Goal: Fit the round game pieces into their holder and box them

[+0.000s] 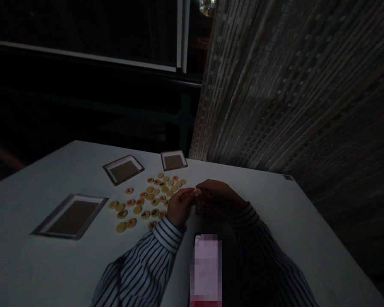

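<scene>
A round Chinese chess piece with a red character (197,192) is pinched at the fingertips of my left hand (180,205). My right hand (222,197) meets it from the other side, its fingers curled and its fingertips at the piece's edge; what else they may hold is lost in shadow. Beneath my right hand lies a dark patterned thing (203,209), mostly covered. To the left of my hands, several wooden Chinese chess pieces (137,209) are scattered on the white table (92,264), some showing red or black characters, others plain.
Three shallow, brown-bottomed trays or lids stand on the table: one at the left (75,217), one farther back (124,169) and one near the back edge (174,161). A phone (206,268) lies in front of me. A string curtain (259,85) hangs behind the table at right.
</scene>
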The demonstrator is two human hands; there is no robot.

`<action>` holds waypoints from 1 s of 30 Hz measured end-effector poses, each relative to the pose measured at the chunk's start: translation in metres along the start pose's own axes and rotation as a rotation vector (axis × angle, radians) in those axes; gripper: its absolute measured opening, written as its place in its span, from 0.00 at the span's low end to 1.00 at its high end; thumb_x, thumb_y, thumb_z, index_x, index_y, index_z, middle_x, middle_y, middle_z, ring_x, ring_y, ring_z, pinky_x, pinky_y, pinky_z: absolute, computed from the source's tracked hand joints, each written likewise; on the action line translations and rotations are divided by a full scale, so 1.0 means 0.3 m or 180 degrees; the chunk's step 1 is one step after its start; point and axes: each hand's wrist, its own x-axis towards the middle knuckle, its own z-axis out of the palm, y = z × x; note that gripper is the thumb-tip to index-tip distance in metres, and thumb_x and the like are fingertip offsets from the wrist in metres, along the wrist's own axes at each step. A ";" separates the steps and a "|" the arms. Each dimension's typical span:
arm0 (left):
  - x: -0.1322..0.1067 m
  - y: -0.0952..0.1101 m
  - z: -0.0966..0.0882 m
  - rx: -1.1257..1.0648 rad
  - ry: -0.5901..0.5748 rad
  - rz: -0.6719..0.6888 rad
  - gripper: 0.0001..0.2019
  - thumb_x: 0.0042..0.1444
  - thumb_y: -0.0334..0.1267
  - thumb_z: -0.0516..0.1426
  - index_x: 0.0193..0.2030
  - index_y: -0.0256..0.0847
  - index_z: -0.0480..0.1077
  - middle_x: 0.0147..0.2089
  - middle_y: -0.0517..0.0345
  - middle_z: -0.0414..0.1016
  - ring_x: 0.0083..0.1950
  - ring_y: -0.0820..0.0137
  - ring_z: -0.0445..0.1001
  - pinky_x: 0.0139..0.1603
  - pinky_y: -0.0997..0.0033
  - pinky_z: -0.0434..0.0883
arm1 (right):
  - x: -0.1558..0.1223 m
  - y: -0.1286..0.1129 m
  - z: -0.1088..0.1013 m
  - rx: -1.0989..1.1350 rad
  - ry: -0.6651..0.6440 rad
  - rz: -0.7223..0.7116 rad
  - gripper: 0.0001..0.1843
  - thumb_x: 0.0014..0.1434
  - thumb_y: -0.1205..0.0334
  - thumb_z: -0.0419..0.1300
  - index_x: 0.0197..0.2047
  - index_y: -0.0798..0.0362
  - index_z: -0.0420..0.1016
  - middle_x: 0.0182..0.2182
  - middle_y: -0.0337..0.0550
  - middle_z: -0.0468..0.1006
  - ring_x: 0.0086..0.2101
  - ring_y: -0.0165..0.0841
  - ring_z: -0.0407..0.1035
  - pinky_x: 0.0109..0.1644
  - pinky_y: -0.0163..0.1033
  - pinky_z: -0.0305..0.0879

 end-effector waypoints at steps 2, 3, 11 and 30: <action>-0.002 0.008 0.001 0.0047 0.0049 0.0030 0.14 0.39 0.43 0.64 0.32 0.37 0.75 0.33 0.53 0.79 0.37 0.66 0.76 0.42 0.66 0.72 | 0.002 0.000 0.003 -0.0028 0.0006 -0.0033 0.13 0.59 0.58 0.54 0.46 0.51 0.72 0.39 0.45 0.76 0.38 0.31 0.69 0.41 0.35 0.63; -0.001 0.008 0.001 0.0066 0.0063 0.0040 0.14 0.40 0.43 0.64 0.32 0.37 0.76 0.34 0.53 0.79 0.37 0.65 0.75 0.42 0.66 0.71 | 0.002 0.001 0.005 -0.0054 0.0006 -0.0035 0.14 0.59 0.57 0.53 0.46 0.51 0.72 0.38 0.45 0.76 0.38 0.31 0.69 0.40 0.34 0.62; 0.010 -0.025 -0.012 0.0100 0.0023 0.0128 0.14 0.42 0.44 0.63 0.35 0.38 0.76 0.37 0.54 0.79 0.41 0.66 0.75 0.46 0.66 0.70 | 0.016 0.001 0.019 -0.0293 -0.0114 0.0022 0.15 0.61 0.55 0.50 0.46 0.50 0.72 0.38 0.44 0.77 0.37 0.32 0.69 0.38 0.34 0.60; 0.022 -0.102 -0.036 0.1470 0.0035 0.0745 0.10 0.47 0.37 0.58 0.37 0.41 0.76 0.40 0.50 0.77 0.43 0.62 0.73 0.48 0.60 0.68 | -0.021 0.058 -0.035 -0.0562 -0.0093 0.0530 0.15 0.57 0.57 0.54 0.46 0.52 0.73 0.42 0.47 0.77 0.41 0.37 0.71 0.42 0.37 0.63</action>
